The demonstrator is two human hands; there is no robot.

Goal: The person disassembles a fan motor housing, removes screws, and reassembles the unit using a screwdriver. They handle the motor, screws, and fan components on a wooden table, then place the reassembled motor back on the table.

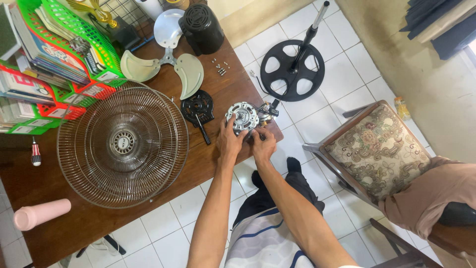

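Fan motor (242, 117), silver and round, sat at the front edge of the brown wooden table (64, 223), and both hands were on it! Left hand (229, 141) had its fingers curled up against the motor's near side, pressing on the housing. Right hand (263, 145) was just beside it at the motor's lower right, fingers pinched together on something small there; what exactly it pinched was too small to tell. A tangle of wires and a dark part (268, 109) hung off the motor's right side, close to the table's corner.

Just left of the motor lay a black round plate (197, 105) with a black-handled screwdriver (203, 131) resting across it. Farther left, the wire fan guards (123, 144) lay stacked flat, taking up much of the table. Behind them were the pale three-blade fan propeller (165, 63) and the black motor cover (202, 29), with a few small screws (220, 67) loose nearby. Down on the white tiled floor stood the black fan base (292, 70) with its pole, and a patterned cushioned chair (378, 151) was off to the right.
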